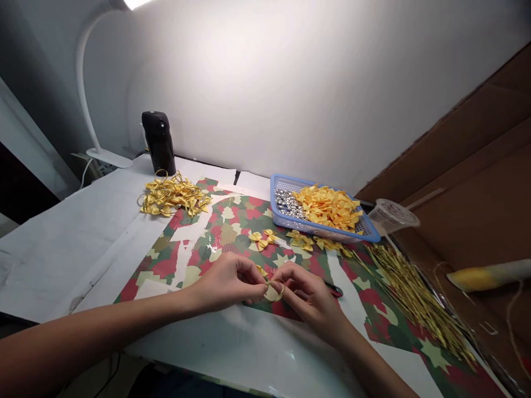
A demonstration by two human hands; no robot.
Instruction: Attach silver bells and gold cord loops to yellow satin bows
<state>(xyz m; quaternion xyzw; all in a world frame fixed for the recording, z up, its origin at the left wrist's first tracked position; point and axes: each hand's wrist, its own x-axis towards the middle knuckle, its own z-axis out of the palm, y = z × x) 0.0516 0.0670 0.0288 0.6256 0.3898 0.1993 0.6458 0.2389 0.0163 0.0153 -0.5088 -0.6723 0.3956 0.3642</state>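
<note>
Low over a camouflage-patterned sheet [232, 221], my left hand [230, 281] and my right hand [309, 293] meet. Both pinch a small loop of gold cord [279, 289] with a yellow ribbon bow [261, 271] at its left end. The fingers of each hand are closed on the cord. Just beyond the hands, two loose yellow bows [263, 239] lie on the sheet.
A blue basket [277, 185] holds yellow bows and silver beads. Finished bows with gold loops are piled [172, 196] at the left, by a black device [158, 141]. Gold cord pieces [415, 296] lie at the right. A plastic cup [390, 215], a white lamp base [108, 157] and cardboard [477, 182] stand around.
</note>
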